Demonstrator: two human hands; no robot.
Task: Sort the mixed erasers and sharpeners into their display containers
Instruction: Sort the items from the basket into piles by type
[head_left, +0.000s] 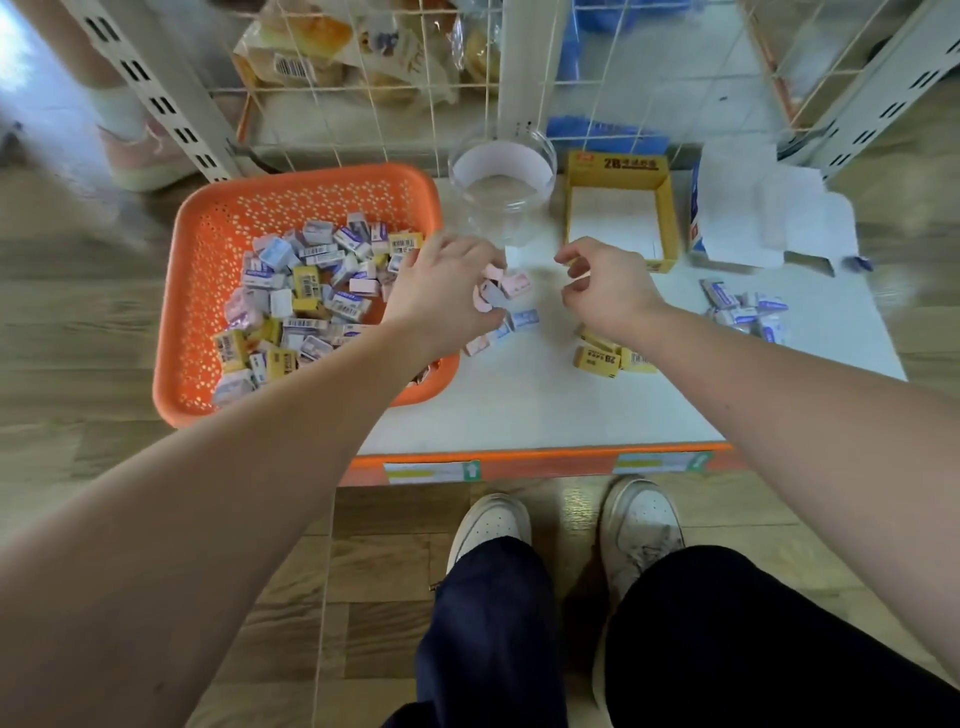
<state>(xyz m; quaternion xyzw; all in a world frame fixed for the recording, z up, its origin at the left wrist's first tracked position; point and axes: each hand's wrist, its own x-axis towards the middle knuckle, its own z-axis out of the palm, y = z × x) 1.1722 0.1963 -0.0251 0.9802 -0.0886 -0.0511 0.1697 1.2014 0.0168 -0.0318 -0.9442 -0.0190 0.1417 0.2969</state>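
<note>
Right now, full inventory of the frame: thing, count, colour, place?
shelf top: one, white, orange front edge
basket: one, orange, left on the shelf top
mixed erasers: many, yellow, purple, pink, white, in the basket
jar: one, clear, back centre
display box: one, yellow, right of the jar
carton: one, white and blue, opened, far right
pastel erasers: several, pink and blue, centre
yellow erasers: a few, yellow, in front of the display box
purple erasers: small pile, purple and white, right side
left hand: grips pastel erasers
right hand: fingers curled, nothing seen in it
shoes: two, white, on the floor
</note>
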